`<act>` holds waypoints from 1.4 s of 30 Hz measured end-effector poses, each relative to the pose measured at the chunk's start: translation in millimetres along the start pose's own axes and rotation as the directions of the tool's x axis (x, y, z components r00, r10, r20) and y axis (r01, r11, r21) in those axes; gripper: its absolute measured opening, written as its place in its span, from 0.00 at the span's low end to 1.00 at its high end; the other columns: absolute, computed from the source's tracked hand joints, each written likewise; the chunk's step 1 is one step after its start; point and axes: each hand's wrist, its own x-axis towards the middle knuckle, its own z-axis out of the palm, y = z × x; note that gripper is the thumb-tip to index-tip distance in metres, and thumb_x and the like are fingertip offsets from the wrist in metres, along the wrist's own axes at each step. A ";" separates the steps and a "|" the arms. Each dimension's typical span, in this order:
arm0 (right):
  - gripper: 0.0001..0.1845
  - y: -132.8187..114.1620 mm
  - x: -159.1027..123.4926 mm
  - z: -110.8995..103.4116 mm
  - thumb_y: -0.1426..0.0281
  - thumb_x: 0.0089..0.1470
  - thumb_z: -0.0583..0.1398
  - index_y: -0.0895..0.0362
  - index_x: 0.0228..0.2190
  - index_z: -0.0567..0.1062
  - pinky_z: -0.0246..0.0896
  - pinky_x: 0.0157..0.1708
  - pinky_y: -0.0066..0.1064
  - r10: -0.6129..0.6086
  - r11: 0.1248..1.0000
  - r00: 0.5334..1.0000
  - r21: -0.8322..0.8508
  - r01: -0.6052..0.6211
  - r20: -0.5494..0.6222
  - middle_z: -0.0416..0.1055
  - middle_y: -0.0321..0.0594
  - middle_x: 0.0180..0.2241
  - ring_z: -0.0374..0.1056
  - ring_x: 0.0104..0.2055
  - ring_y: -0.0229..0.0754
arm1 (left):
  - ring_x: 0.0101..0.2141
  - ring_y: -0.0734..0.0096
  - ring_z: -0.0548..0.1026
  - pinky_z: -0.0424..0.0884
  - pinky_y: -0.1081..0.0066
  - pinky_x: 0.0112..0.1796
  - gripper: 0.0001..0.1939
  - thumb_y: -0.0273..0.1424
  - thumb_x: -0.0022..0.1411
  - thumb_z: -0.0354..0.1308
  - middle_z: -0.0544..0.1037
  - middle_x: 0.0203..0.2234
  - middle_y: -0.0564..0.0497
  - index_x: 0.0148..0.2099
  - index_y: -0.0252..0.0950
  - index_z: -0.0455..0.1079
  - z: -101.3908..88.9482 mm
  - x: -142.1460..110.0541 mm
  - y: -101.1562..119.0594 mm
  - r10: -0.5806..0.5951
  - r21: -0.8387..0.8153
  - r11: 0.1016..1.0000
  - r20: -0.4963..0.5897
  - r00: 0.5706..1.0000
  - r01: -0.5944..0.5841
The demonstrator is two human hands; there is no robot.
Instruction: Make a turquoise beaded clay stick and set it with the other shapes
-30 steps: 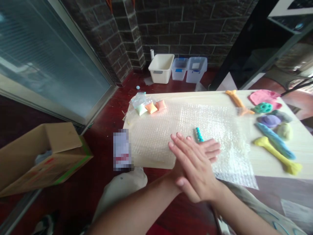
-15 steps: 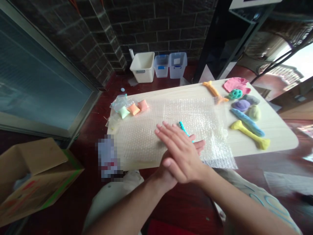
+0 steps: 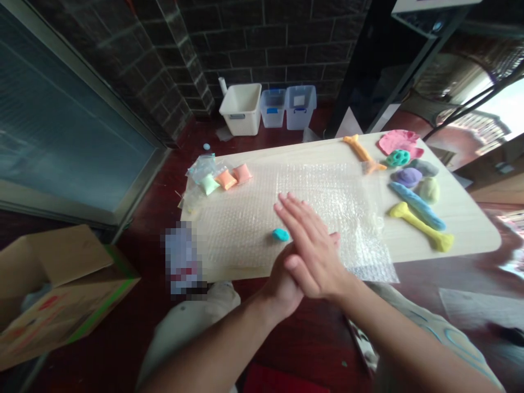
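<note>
My right hand [image 3: 314,254] lies flat, fingers extended and together, across the palm of my left hand [image 3: 283,286]. The left hand is underneath with its palm turned up, and only its wrist side and a fingertip show. Teal modelling clay [image 3: 280,234] sticks out as a rounded lump beside the left edge of the stacked hands. The rest of this clay is hidden between the palms. Below the hands, a sheet of bubble wrap [image 3: 241,224] covers the middle of the pale table [image 3: 470,218].
Clay pieces lie at the right: a yellow bone shape [image 3: 421,226], a blue roll [image 3: 417,204], a purple lump [image 3: 408,177], an orange bone shape [image 3: 362,153] and a pink sheet [image 3: 399,142]. Small clay packets [image 3: 226,179] sit at back left. A cardboard box [image 3: 69,289] stands left.
The teal clay showed as a thin strip at the right of my hands; now a rounded lump shows at their left. My upper hand has slid slightly over the lower one.
</note>
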 end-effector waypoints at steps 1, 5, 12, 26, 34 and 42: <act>0.40 11.3 2.1 -5.7 0.48 0.72 0.37 0.56 0.75 0.48 0.39 0.75 0.59 0.056 0.998 0.998 -0.036 -0.056 -0.019 0.50 0.49 0.75 0.42 0.78 0.59 | 0.71 0.55 0.62 0.61 0.56 0.67 0.22 0.40 0.72 0.55 0.76 0.63 0.52 0.65 0.49 0.73 0.2 0.2 0.2 -0.029 -0.013 0.999 0.030 0.999 0.029; 0.37 37.5 2.8 -17.8 0.52 0.73 0.39 0.52 0.75 0.48 0.34 0.74 0.63 0.165 0.977 0.986 -0.140 -0.163 0.003 0.49 0.47 0.76 0.39 0.79 0.60 | 0.48 0.61 0.79 0.74 0.67 0.50 0.24 0.43 0.76 0.49 0.82 0.49 0.39 0.52 0.31 0.80 -2.7 8.0 23.0 -0.099 -0.103 0.988 0.121 0.988 0.111; 0.33 32.2 0.4 -25.1 0.53 0.73 0.42 0.54 0.69 0.63 0.58 0.67 0.58 0.194 0.978 0.972 0.105 -0.180 -0.136 0.62 0.52 0.68 0.59 0.71 0.59 | 0.33 0.70 0.78 0.75 0.72 0.35 0.18 0.34 0.76 0.51 0.81 0.36 0.42 0.44 0.27 0.79 -10.6 22.2 43.8 -0.089 -0.236 0.969 -0.033 0.995 0.079; 0.19 80.3 9.9 -45.9 0.56 0.62 0.59 0.60 0.38 0.80 0.66 0.29 0.34 0.767 0.594 0.629 0.510 -0.622 -0.125 0.80 0.49 0.35 0.75 0.34 0.45 | 0.11 0.82 0.48 0.43 0.76 0.13 0.34 0.39 0.79 0.48 0.52 0.11 0.60 0.18 0.38 0.49 -28.7 19.3 104.3 0.090 -0.167 0.978 -0.209 0.974 -0.126; 0.21 97.0 -17.5 -54.6 0.55 0.62 0.60 0.59 0.32 0.81 0.62 0.28 0.34 0.780 0.611 0.625 0.188 -0.769 0.020 0.82 0.47 0.31 0.73 0.28 0.43 | 0.12 0.82 0.48 0.41 0.76 0.14 0.34 0.38 0.78 0.50 0.52 0.11 0.60 0.17 0.38 0.50 -25.5 18.5 100.3 -0.002 0.006 1.000 -0.170 0.986 0.003; 0.23 97.3 -24.1 -58.1 0.52 0.64 0.58 0.57 0.30 0.80 0.64 0.29 0.34 0.761 0.639 0.644 0.087 -0.765 0.079 0.81 0.45 0.29 0.73 0.28 0.44 | 0.16 0.81 0.58 0.56 0.78 0.17 0.25 0.35 0.75 0.50 0.63 0.18 0.56 0.23 0.35 0.63 -28.6 32.0 90.3 0.068 0.005 0.998 -0.118 0.991 -0.068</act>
